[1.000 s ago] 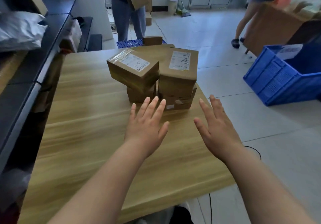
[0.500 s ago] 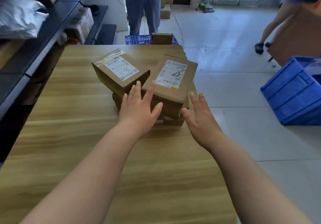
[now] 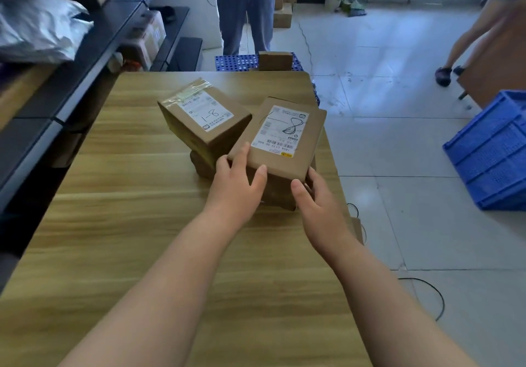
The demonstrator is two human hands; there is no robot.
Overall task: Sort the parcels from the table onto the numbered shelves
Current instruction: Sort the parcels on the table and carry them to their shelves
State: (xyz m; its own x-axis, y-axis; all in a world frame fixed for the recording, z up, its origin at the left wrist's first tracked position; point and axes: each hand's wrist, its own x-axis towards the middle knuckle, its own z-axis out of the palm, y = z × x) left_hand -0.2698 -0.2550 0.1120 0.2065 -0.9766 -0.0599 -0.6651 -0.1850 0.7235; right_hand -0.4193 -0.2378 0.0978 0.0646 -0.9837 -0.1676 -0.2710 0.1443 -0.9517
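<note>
- The parcel marked 8 (image 3: 280, 141), a brown carton with its white label facing up, lies tilted on top of a small stack at about 1 o'clock on the tabletop (image 3: 136, 201), near the right edge.
- Handling, as a judgement: the carton looks stiff and flat-faced, and its matte card should give dry fingers good friction. It is probably light to moderate, though its weight cannot be read. The soundest hold is on two opposed faces near the near corners, with the label kept in sight.
- The left hand (image 3: 236, 184) grips the parcel's near-left corner, at its 8 o'clock. The fingers are laid over the top edge and the thumb is on the near face.
- The right hand (image 3: 316, 204) grips the near-right corner, at 5 o'clock. The thumb presses the near face, and the fingers curl round the right side, mostly hidden.
- The parcel marked 8-1 (image 3: 205, 119), sealed with clear tape, leans at its 10 o'clock and touches it. The lower parcels (image 3: 200, 164) beneath are largely hidden, and a careless lift may tip them.
- The shelves (image 3: 94, 53) run along 9 to 10 o'clock and carry a silver bag (image 3: 37, 30). No shelf numbers are legible.
- On the floor, a blue crate (image 3: 495, 150) stands at 3 o'clock, and a blue pallet (image 3: 236, 62) with a small box (image 3: 275, 60) lies at 12 o'clock.
- A standing person (image 3: 244, 13) is at 12 o'clock and a second person (image 3: 466, 40) at 2 o'clock.
</note>
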